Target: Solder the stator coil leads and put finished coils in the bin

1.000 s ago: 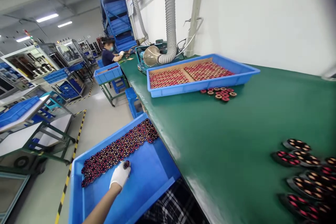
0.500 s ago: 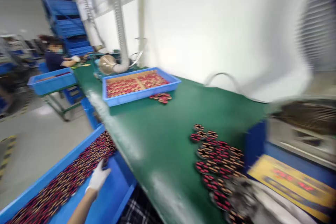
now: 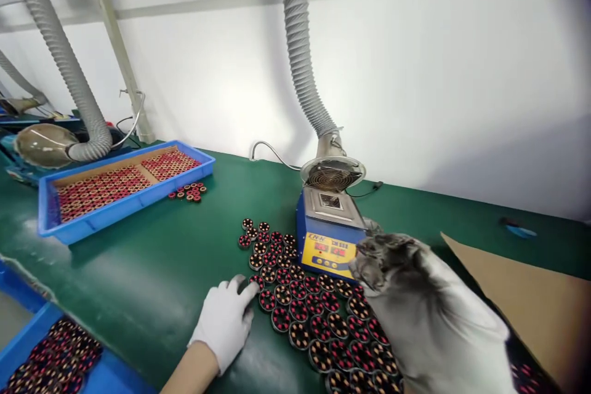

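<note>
My left hand (image 3: 225, 321), in a white glove, lies low over the green table with its fingers bent. Its fingertips are on a small round motor stator (image 3: 256, 283) at the left edge of a flat cluster of such stators (image 3: 298, 311), dark rings with red or tan segments. My right hand (image 3: 375, 261), in a loose, soiled grey-white glove, is curled beside the front right corner of a blue and yellow heated pot (image 3: 329, 231). What its fingers hold, if anything, is hidden by the glove.
A blue tray (image 3: 133, 200) with rows of stators stands at the left, a few loose ones (image 3: 188, 192) beside it. A blue bin (image 3: 117, 375) of stators is low left. A ribbed grey duct (image 3: 300, 43) hangs over the pot. Brown cardboard (image 3: 521, 295) lies right.
My view has swung right, from the bin to the pot. My left hand has moved out of the blue bin to the left edge of the stator cluster. My right hand stays near the pot.
</note>
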`<action>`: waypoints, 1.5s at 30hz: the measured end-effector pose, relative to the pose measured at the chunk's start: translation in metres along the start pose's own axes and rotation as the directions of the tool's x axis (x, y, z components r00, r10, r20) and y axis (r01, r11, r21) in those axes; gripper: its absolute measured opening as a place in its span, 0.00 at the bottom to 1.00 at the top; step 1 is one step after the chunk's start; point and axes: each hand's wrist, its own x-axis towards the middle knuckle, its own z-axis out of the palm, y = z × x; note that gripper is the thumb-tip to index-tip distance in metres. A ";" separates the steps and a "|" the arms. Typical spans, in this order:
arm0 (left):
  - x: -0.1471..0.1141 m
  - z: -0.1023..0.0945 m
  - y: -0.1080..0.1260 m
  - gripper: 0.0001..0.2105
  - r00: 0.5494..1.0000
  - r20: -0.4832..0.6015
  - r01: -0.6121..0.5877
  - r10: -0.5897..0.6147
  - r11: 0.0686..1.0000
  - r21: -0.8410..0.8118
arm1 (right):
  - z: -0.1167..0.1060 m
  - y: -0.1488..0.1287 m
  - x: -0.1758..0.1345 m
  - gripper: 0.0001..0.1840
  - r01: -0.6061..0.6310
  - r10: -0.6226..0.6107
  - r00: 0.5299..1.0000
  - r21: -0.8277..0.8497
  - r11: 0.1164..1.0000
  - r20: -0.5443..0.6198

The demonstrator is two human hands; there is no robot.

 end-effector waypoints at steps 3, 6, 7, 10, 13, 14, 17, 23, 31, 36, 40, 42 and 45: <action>0.016 0.004 0.002 0.12 1.000 0.012 0.000 -0.001 0.997 0.076 | 0.001 0.001 0.000 0.10 -0.016 0.008 0.998 0.134 0.991 0.057; 0.019 -0.005 -0.005 0.04 1.000 -0.006 0.014 -0.013 0.992 0.125 | -0.004 0.008 0.004 0.12 0.026 -0.036 0.995 0.103 0.994 0.098; 0.020 -0.013 -0.005 0.03 0.999 -0.052 0.010 -0.004 0.993 0.117 | -0.005 0.012 0.006 0.12 0.030 -0.033 0.994 0.032 0.999 0.102; 0.025 -0.046 0.010 0.06 0.895 -0.409 -0.169 0.180 0.984 0.062 | -0.001 0.022 0.010 0.12 0.039 0.001 0.985 -0.226 0.973 0.173; 0.036 -0.078 0.044 0.07 0.562 -0.706 -0.403 0.430 0.888 0.219 | 0.008 0.026 0.011 0.10 -0.012 0.050 0.943 -0.118 0.993 0.330; 0.040 -0.086 0.058 0.07 0.474 -0.740 -0.429 0.477 0.859 0.279 | 0.010 0.026 0.011 0.10 -0.055 0.052 0.929 -0.003 0.998 0.367; 0.051 -0.099 0.093 0.06 0.344 -0.796 -0.516 0.498 0.808 0.283 | 0.008 0.019 0.011 0.13 -0.129 0.020 0.939 0.299 0.946 0.343; 0.069 -0.093 0.115 0.27 0.691 -0.665 -0.622 0.284 0.702 -0.347 | -0.008 0.006 0.012 0.16 -0.062 -0.076 0.940 0.385 0.921 0.332; 0.068 -0.097 0.104 0.14 0.541 -0.744 -0.760 0.393 0.606 -0.233 | -0.027 -0.004 0.015 0.18 0.284 -0.256 0.885 -0.015 0.959 0.390; 0.066 -0.105 0.104 0.13 0.419 -0.702 -0.769 0.576 0.636 0.063 | -0.026 -0.016 0.012 0.09 0.512 -0.380 0.814 -0.236 0.826 0.439; 0.071 -0.102 0.105 0.14 0.277 -0.735 -0.744 0.618 0.622 0.243 | -0.018 -0.006 0.017 0.02 0.471 -0.441 0.851 -0.044 0.881 0.285; 0.071 -0.103 0.105 0.15 0.264 -0.737 -0.711 0.622 0.642 0.287 | -0.019 0.002 0.021 0.06 0.288 -0.312 0.932 0.145 0.947 0.186; 0.070 -0.104 0.103 0.13 0.290 -0.738 -0.676 0.610 0.676 0.293 | -0.024 0.010 0.030 0.10 0.110 -0.154 0.982 0.334 0.936 0.108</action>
